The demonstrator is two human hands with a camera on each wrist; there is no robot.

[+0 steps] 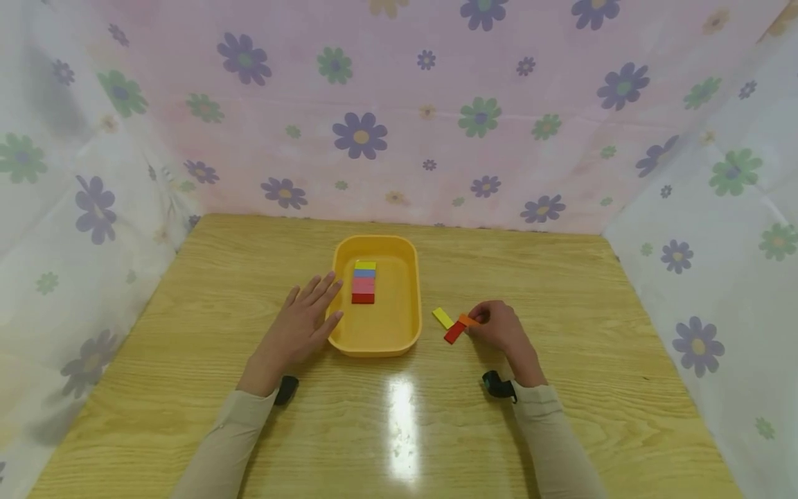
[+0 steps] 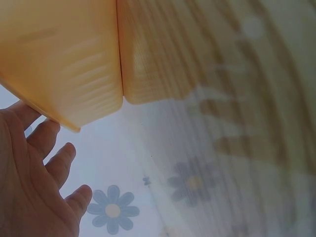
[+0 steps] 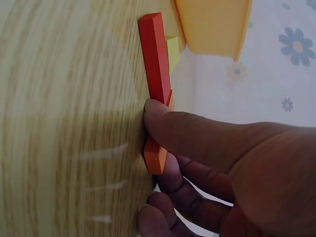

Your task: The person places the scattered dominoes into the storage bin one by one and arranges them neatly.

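A wooden table (image 1: 592, 346) with things on it
It is light brown with wavy lines and a white shine (image 1: 402, 423). A yellow-orange tub (image 1: 395, 326) sits near the middle. Just to its right lie a yellow block (image 1: 442, 317) and a red block (image 1: 454, 333), close together. It's hard to tell if the orange block (image 1: 467, 320) rests there.
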